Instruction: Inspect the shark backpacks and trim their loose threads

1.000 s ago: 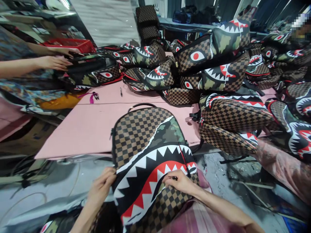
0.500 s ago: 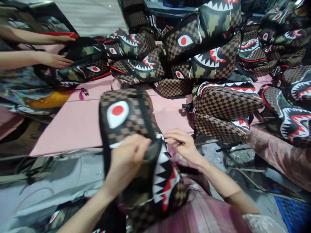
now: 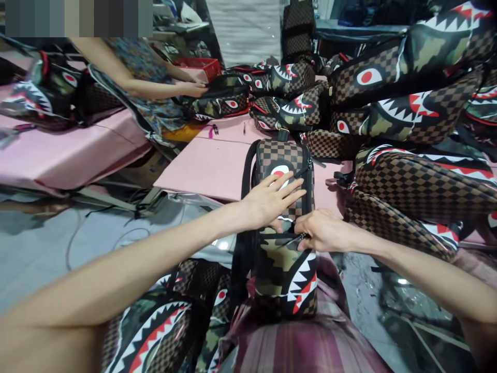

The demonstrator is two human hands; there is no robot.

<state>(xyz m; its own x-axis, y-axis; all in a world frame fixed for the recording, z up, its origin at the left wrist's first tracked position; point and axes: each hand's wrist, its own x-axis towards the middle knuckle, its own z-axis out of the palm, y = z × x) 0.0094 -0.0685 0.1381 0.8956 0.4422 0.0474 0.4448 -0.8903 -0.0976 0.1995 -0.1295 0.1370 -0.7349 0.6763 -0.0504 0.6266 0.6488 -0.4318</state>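
A checkered and camouflage backpack [image 3: 281,259] with a red eye and shark teeth stands upright against my lap at the edge of a pink table [image 3: 209,166]. My left hand [image 3: 272,199] lies spread across its upper front, partly over the red eye, with the thumb lower down. At the right end of the front pocket, my right hand [image 3: 316,230] pinches at the zipper, its fingertips pressed together by the zipper pull.
Similar backpacks [image 3: 411,109] are piled along the back and right of the table. More bags [image 3: 155,331] lie low at the left beside my lap. Across the table another person's arms [image 3: 155,88] reach to a bag near a red tray [image 3: 198,67].
The view has swung left. The backpack now stands straighter. My left hand has gone from closed on its side to spread on its front, and my right hand has come onto the pocket zipper.
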